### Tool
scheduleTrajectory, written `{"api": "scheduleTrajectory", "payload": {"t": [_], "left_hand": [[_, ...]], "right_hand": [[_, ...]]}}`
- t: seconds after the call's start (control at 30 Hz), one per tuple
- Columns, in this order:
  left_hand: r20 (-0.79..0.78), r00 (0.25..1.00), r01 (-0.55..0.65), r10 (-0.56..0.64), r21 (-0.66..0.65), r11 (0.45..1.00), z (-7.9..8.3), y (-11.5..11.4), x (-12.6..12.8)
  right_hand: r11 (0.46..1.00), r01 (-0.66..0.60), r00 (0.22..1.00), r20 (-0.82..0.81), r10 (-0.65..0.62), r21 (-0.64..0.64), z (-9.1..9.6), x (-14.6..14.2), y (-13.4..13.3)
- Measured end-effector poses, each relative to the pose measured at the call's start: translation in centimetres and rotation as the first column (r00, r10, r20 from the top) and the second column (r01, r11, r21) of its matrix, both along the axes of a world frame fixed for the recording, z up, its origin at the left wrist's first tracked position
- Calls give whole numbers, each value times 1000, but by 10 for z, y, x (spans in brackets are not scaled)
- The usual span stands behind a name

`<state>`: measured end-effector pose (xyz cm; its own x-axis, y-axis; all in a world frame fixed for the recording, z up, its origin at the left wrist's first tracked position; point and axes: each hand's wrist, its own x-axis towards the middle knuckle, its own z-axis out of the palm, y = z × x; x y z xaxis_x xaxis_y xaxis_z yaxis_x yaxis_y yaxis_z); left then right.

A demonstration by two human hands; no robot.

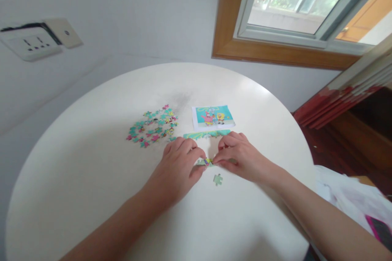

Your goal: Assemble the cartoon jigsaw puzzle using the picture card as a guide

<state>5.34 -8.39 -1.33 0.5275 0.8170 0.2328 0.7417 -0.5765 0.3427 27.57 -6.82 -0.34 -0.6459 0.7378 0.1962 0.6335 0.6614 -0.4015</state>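
Both hands rest on a round white table (92,195). My left hand (179,167) and my right hand (240,157) meet fingertip to fingertip, each pinching small joined puzzle pieces (206,162) held flat on the tabletop. Just behind them lies an assembled strip of puzzle (206,134). One loose pale-green piece (217,179) sits near my hands, toward me. A heap of loose pieces (153,127) in teal, pink and yellow lies to the left. A cartoon reference picture (212,117) lies behind the strip.
The table stands against a white wall with a socket (30,45) at the left. A wood-framed window (294,12) is at the upper right. Red-edged boards (337,102) lean at the right. White cloth (352,200) and a pink-edged object (379,228) lie at the lower right.
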Motion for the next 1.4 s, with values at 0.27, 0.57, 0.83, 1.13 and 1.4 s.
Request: {"api": "scheduleTrajectory", "payload": {"t": [0.27,0.57,0.83,1.13,1.4], "left_hand": [[50,999,9,-10,23,1000,2,3,-8],[54,995,-86,80,111,990,18,12,-23],[41,999,-20,17,63,998,9,5,-13],[26,1000,-3,2,45,999,6,4,-13],[4,1000,30,-30,25,999,2,2,-11]], "right_hand": [[971,241,954,-185,-237,-1,13,15,8],[854,519,799,-331,-502,-42,26,42,18],[841,539,787,-333,-520,-40,26,44,19],[840,539,804,-258,-536,-65,25,49,20],[871,484,867,-84,-490,-84,20,51,20]]}}
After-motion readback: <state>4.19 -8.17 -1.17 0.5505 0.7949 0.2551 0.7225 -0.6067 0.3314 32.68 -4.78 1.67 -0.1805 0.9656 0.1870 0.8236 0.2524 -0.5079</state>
